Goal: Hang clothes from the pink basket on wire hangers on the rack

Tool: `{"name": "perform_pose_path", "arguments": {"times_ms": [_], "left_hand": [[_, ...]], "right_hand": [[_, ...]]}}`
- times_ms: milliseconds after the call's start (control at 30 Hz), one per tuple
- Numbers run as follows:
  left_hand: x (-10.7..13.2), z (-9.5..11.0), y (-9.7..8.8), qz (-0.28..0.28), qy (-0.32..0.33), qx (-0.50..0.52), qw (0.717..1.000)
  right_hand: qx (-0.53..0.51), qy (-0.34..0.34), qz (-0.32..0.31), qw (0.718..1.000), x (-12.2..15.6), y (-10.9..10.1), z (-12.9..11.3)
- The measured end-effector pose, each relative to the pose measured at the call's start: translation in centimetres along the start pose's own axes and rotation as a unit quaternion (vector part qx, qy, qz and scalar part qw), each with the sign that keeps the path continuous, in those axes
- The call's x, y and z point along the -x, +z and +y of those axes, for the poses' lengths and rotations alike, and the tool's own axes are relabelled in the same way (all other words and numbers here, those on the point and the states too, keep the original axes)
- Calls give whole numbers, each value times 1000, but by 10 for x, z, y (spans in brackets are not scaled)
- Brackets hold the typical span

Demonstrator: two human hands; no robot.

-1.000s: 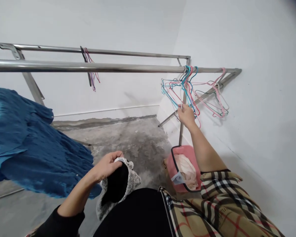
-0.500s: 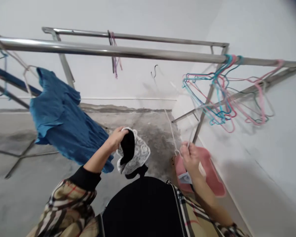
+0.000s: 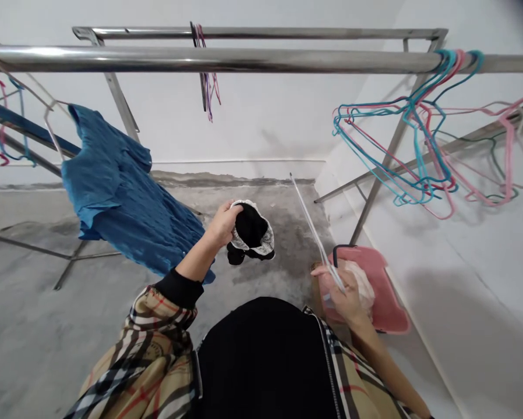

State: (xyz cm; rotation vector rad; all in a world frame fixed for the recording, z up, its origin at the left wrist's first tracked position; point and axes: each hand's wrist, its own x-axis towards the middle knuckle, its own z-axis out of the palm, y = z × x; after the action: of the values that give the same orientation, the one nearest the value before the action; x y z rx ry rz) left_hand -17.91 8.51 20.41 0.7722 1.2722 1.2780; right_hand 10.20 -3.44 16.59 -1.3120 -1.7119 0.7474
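My left hand (image 3: pixel 223 224) is closed on a small black garment with white lace trim (image 3: pixel 251 233), held up in front of me. Lower right, my right hand (image 3: pixel 342 291) grips a thin white wire hanger (image 3: pixel 313 227) that slants up and to the left. The near steel rail (image 3: pixel 244 59) of the drying rack runs across the top. A blue dress (image 3: pixel 122 192) hangs on a hanger at the left. A bunch of pink and blue empty hangers (image 3: pixel 419 151) hangs from the rail at the right.
A pink basket (image 3: pixel 386 297) with pale cloth in it stands on the concrete floor by the white wall at the right. The far rail (image 3: pixel 261 33) carries a few purple hangers (image 3: pixel 208 81). The rack's legs cross the floor at left and right.
My right hand left the hanger bunch, pulled one white hanger off and brought it down near the basket. My left hand lifted the lace garment higher. The view tilted up.
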Motion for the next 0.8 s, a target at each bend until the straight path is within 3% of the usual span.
{"name": "perform_pose_path", "arguments": {"times_ms": [200, 400, 533, 633, 800], "left_hand": [[7, 0, 0, -14, -17, 5, 1000], [13, -1, -4, -21, -23, -31, 999], [13, -12, -8, -12, 67, -129, 989], [15, -18, -11, 5, 166, -277, 946], [38, -22, 5, 30, 249, -509, 823]], "right_hand": [[64, 59, 79, 993, -6, -9, -9], [11, 53, -61, 997, 2, -8, -1], [14, 74, -88, 993, 0, -7, 2], [7, 78, -84, 993, -2, -6, 2], [-20, 64, -100, 993, -10, 13, -4]]}}
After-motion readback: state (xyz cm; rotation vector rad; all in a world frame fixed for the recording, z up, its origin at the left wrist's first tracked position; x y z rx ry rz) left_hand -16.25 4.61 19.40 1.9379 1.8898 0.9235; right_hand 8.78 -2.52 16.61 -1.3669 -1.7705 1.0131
